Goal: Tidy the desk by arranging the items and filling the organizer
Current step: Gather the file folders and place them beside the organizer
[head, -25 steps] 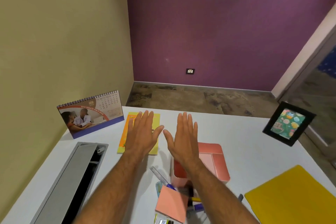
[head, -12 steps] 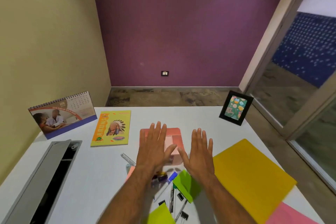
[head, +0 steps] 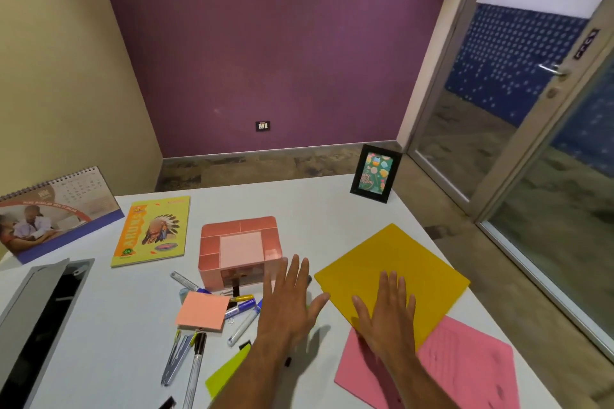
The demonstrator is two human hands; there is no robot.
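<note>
Both hands are spread flat with straight fingers, gripping nothing. The left hand [head: 289, 302] hovers low at centre frame, just right of the pink organizer [head: 240, 251], which stands on the white desk [head: 99, 325]. The right hand [head: 387, 315] lies over the near corner of a yellow sheet [head: 395, 262] that overlaps a pink sheet [head: 465, 368] at lower right. Pens [head: 244, 324] and an orange notepad [head: 202, 310] lie scattered in front of the organizer.

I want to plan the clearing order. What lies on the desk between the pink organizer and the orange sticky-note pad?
In the head view, marker pens and a binder clip lie between the pink organizer and the orange sticky-note pad.
</note>
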